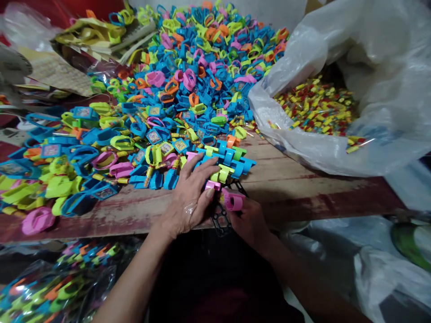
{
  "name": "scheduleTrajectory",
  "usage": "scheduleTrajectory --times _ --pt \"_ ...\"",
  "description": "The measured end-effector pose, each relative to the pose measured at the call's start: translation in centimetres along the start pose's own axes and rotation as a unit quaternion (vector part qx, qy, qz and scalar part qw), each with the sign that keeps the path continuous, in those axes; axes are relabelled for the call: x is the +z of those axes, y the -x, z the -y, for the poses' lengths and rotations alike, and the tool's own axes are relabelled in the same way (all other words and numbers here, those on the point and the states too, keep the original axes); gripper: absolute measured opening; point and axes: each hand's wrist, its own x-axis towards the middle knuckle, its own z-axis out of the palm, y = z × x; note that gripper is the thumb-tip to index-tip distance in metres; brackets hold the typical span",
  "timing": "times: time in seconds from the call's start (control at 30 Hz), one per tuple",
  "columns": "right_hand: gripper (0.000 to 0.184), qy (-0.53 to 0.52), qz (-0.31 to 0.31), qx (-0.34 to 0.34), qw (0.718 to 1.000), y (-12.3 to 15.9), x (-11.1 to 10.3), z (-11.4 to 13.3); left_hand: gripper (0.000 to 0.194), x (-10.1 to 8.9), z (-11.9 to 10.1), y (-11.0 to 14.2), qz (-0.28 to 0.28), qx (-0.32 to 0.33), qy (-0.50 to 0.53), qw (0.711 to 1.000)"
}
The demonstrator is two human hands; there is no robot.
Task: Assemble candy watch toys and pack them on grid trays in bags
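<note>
While my left hand [190, 197] lies flat, fingers spread and holding nothing, on a short row of blue, green and pink toy rings [226, 163] near the front edge of the wooden table [303, 179], my right hand [247, 220] is pinched shut on a single pink ring [233, 200], held just past that same edge. Between my two hands a black plastic frame [220, 220] hangs over the front edge, partly hidden by my fingers, and a small pink piece [213, 185] sits under my left fingertips. Beyond the row, a huge heap of coloured rings [188, 80] in blue, pink, orange and lime covers the table from the left edge to the far edge. At the right side a clear plastic bag [336, 148] lies open, its mouth showing a mass of small yellow and red pieces [316, 107]. Below the front edge, on the left, another bag of rings [57, 282] lies in shadow.
</note>
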Motion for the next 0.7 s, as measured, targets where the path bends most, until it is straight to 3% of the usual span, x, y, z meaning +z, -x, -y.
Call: scheduleTrajectory --times 0.17,0.57,0.7 --pt "0.016 0.045 -0.016 -0.043 0.998 -0.4 0.0 0.1 0.042 0.0 0.1 0.1 0.003 -0.009 0.01 1.0" --pt "0.025 0.077 -0.013 -0.02 0.997 -1.0 1.1 1.1 0.039 0.5 -0.3 0.1 -0.036 0.005 -0.013 0.999" --pt "0.03 0.052 -0.004 -0.011 0.999 -0.6 1.3 1.0 0.048 0.9 -0.9 -0.1 -0.061 -0.012 -0.024 0.998"
